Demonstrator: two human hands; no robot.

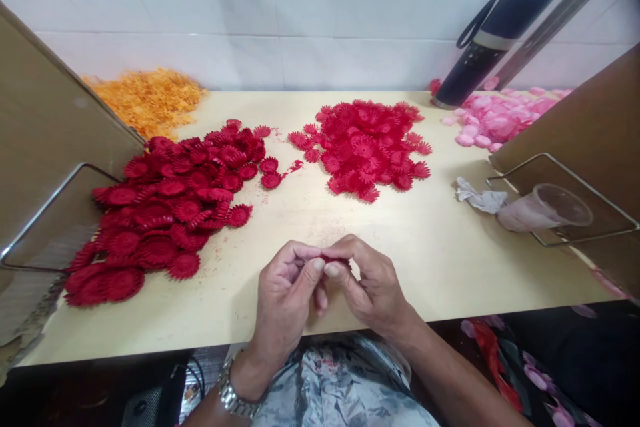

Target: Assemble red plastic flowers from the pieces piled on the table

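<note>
Near the table's front edge, my left hand [290, 287] and my right hand [367, 280] meet, thumbs and index fingers pinched together. Between the fingertips they hold a small red petal piece [327, 258], mostly hidden by the fingers. Ahead of the hands lies a heap of bright red fringed flower pieces [367, 147]. A larger pile of darker red, cupped, fringed pieces [170, 203] spreads to the left. A few single red pieces [271, 180] sit between the two piles.
Orange petals [150, 100] lie at the back left, pink petals [500, 113] at the back right beside a dark bottle [480, 53]. A tipped plastic cup [545, 210] and crumpled tissue [480, 197] lie right. Cardboard walls with wire loops flank the table [425, 267].
</note>
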